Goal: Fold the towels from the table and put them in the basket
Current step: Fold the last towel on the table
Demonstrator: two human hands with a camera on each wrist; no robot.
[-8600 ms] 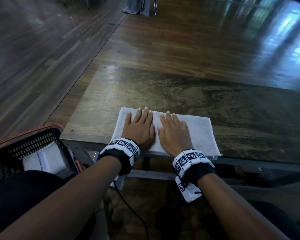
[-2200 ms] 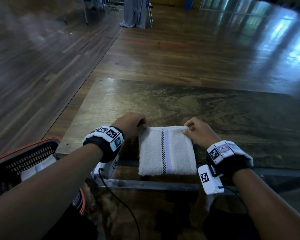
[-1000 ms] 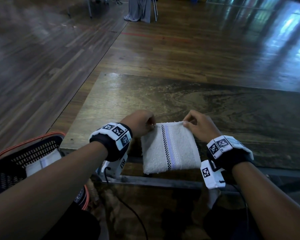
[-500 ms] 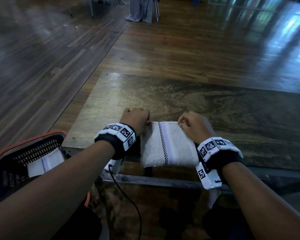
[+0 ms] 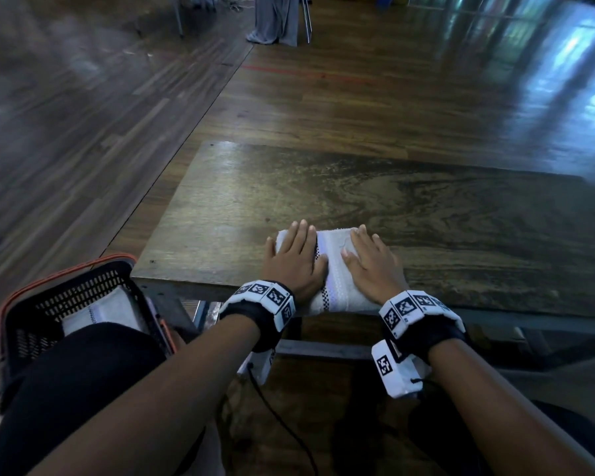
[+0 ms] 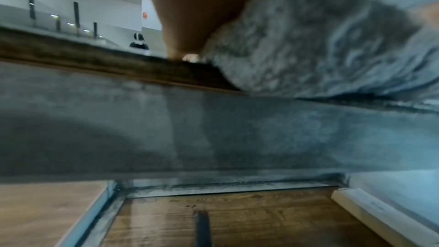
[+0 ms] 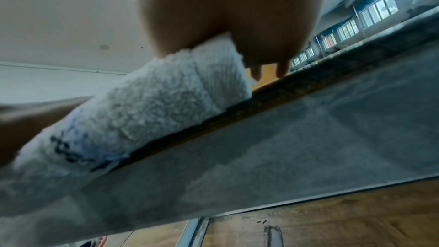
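A folded white towel (image 5: 335, 269) with a checked and pale blue stripe lies at the near edge of the wooden table (image 5: 323, 187), slightly overhanging it. My left hand (image 5: 294, 261) presses flat on its left half, fingers straight. On the right half, my right hand (image 5: 371, 261) lies flat the same way. The wrist views show the towel (image 6: 320, 44) (image 7: 147, 108) from below, squeezed under each palm at the table edge. A black basket (image 5: 79, 293) with an orange rim stands low at the left, with a folded towel (image 5: 97, 312) inside.
A dark metal frame rail (image 5: 323, 350) runs under the table's near edge. My knee in black cloth (image 5: 83, 365) overlaps the basket. A cable (image 5: 282, 424) hangs from the left wrist camera. Grey draped fabric (image 5: 275, 18) stands on the wooden floor far behind.
Both hands have let go of the towel's far corners, which they pinched while folding, and now lie flat on top of the folded towel, pressing it down.
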